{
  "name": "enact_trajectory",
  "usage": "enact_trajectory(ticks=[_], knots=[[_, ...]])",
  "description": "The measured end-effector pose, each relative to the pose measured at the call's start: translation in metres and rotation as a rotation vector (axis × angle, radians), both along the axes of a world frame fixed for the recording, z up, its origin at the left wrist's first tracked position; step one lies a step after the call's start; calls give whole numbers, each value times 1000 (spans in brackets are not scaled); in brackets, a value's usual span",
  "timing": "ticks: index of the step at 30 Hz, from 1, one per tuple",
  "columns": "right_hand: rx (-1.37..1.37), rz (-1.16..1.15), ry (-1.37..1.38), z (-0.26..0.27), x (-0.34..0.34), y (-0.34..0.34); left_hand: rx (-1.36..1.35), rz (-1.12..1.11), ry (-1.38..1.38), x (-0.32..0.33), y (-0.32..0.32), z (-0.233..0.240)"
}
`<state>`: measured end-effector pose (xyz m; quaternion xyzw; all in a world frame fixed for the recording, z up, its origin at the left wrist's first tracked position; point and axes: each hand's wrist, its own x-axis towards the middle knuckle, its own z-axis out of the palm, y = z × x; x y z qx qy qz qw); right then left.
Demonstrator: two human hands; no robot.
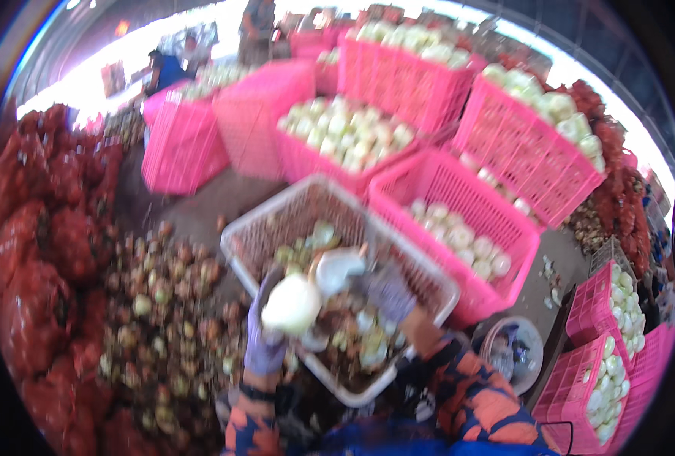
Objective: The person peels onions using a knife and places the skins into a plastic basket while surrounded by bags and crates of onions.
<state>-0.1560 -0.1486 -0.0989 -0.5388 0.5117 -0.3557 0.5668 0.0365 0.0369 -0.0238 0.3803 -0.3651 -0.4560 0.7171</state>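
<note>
My left hand [266, 336], in a purple glove, holds a peeled white onion [293, 305] over the near left rim of a grey-white plastic basket [337, 393]. Close to its right is my right hand [387, 290], gloved as well and blurred by motion. A curved piece of pale onion peel [337, 271] is at its fingertips. Whether a blade is also in that hand cannot be made out. Below both hands, the basket contains onion skins and scraps [366, 342].
Unpeeled onions [163, 319] cover the floor at left, beside red mesh sacks [29, 296]. A pink crate [380, 176] with peeled onions [457, 236] adjoins the basket. More filled pink crates [400, 80] stand behind. A white bucket [528, 365] is at right. People [169, 71] are in the background.
</note>
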Motion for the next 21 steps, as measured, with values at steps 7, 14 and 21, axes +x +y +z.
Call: enact_trajectory(ticks=[7,14,21], knots=[[-740,61,323,75,5,-10,-120,-46,415,42,9,-18],[-187,376,-248,87,31,62,-95,-51,210,19,-2,-3],[-544,468,331,44,28,65,86,40,-46,13,-6,-28]])
